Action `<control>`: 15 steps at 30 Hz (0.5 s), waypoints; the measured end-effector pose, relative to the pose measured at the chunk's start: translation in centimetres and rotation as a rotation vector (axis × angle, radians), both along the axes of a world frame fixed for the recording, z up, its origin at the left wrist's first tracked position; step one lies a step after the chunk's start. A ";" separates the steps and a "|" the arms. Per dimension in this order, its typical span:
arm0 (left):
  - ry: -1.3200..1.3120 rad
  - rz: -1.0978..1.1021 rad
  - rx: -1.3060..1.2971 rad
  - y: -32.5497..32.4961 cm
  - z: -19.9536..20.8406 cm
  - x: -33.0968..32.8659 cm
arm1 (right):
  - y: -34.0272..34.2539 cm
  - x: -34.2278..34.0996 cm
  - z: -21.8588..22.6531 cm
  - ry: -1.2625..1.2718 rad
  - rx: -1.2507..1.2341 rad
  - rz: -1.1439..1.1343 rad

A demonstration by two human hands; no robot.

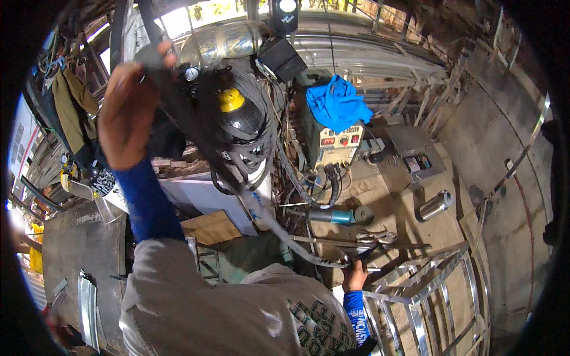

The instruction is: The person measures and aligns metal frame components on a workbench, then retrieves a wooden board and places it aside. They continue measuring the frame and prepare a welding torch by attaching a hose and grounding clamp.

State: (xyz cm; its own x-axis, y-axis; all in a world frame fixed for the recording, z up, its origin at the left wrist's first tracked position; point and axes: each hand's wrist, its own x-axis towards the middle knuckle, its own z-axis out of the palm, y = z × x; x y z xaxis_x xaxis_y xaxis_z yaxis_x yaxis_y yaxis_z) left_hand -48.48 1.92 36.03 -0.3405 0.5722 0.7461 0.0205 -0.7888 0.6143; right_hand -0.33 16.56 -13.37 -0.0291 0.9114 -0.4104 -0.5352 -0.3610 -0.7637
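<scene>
A long grey-black hose (261, 207) hangs slack, curving low rightward.

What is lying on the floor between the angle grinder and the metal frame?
In the head view, thin metal rods lie between the angle grinder and the metal frame.

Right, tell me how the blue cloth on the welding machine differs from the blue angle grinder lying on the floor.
The blue cloth is soft and crumpled in a heap; the angle grinder is a rigid tool with a straight body and a round disc at one end. The cloth sits up on the welding machine; the grinder lies on its side on the floor, below the machine's cables. The cloth is a brighter blue; the grinder is more teal. Neither hand touches either.
</scene>
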 end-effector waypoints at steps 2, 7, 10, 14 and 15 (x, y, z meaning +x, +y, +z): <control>-0.016 -0.036 -0.109 -3.1 -2.3 1.8 | -0.1 0.1 0.8 0.027 0.183 0.111; -0.198 0.210 -0.662 -10.1 -16.3 -1.5 | -1.8 -1.2 5.7 -0.124 0.179 -0.030; -0.256 0.027 -0.847 -10.2 -24.4 1.2 | -2.7 -0.6 7.2 -0.051 0.215 0.075; -0.022 0.212 -1.074 -14.0 -34.7 2.9 | -4.8 -1.7 11.0 -0.051 0.305 0.160; -0.360 0.151 -1.191 -13.8 -34.5 4.9 | -5.2 -1.8 12.1 -0.077 0.322 0.191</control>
State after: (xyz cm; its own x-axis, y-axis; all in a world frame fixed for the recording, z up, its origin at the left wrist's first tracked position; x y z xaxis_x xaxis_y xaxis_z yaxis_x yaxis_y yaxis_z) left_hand -43.63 -11.91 1.51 -0.5384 0.7641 -0.3554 -0.2542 0.2549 0.9330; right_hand -2.12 11.41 -1.30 -0.1915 0.9751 -0.1118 -0.4177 -0.1841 -0.8898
